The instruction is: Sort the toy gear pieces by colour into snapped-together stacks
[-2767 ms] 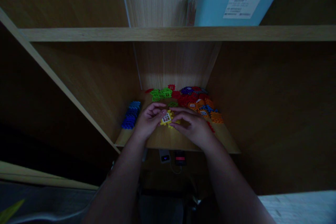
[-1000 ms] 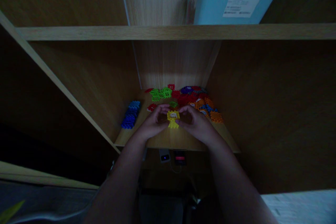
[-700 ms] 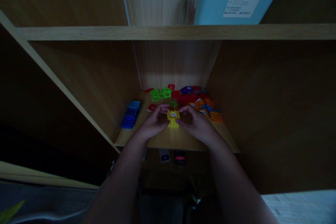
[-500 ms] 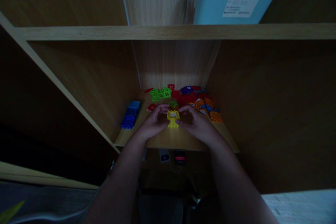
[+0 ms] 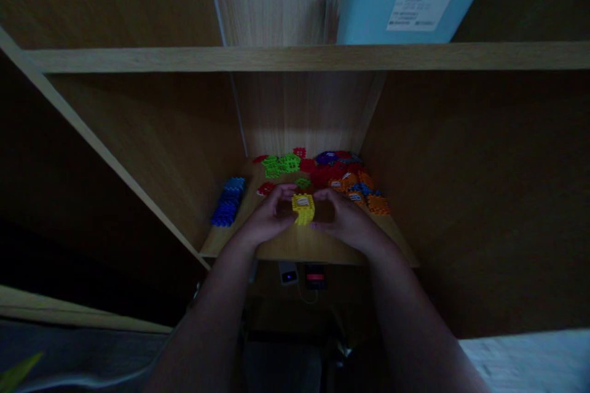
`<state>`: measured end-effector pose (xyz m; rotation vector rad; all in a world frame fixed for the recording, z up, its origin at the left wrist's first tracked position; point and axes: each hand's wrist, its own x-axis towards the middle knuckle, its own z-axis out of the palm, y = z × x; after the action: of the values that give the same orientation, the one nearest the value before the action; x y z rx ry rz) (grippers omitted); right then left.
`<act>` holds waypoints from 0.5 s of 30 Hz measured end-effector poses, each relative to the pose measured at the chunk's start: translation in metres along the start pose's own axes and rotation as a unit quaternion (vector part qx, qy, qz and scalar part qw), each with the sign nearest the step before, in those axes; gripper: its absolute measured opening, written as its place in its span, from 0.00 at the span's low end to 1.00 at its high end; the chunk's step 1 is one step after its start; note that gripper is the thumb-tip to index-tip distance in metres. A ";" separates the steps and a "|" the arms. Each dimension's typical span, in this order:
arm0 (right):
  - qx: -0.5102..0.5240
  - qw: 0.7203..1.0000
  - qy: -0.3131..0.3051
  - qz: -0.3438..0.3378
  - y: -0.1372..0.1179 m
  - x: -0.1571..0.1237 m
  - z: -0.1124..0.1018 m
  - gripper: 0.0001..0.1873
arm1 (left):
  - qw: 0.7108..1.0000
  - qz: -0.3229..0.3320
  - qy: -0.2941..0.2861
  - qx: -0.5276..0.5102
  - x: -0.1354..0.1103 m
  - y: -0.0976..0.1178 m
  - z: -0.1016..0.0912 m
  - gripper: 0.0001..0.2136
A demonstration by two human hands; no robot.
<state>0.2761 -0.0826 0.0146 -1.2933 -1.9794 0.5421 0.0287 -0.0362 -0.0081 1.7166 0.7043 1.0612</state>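
Observation:
A small stack of yellow interlocking plastic tiles, with a pale printed patch on its upper face, is held just above the front of the shelf. My left hand grips its left side, thumb low and fingers at the far edge. On the right of the stack, my right hand is curved with thumb and fingers apart, very close to the yellow pieces. Beyond my hands lie green tiles, a red and white piece, and orange tiles at the right.
Blue tiles form a row along the shelf's left side. Red pieces and a purple one are heaped at the back right. Overhead, a light blue bin stands on the upper shelf. Wooden side walls enclose the space.
The yellow tiles have come together into a more compact stack. My right thumb has moved down and off their edge, while my left hand has hardly moved.

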 end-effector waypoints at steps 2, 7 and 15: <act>-0.009 1.000 -0.004 -0.004 -0.001 0.001 0.003 0.32 | 1.000 0.001 -0.003 0.011 -0.001 0.001 0.000 0.30; -0.022 1.000 0.005 0.002 0.002 0.003 0.009 0.39 | 0.995 0.053 0.047 0.075 -0.001 0.009 -0.004 0.24; -0.022 0.999 0.002 0.028 0.003 0.002 0.011 0.46 | 0.836 -0.084 0.224 0.493 -0.001 0.008 -0.007 0.18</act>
<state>0.2695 -0.0790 0.0062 -1.3798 -1.9665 0.5235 0.0218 -0.0369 -0.0001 2.1752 1.9241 1.0481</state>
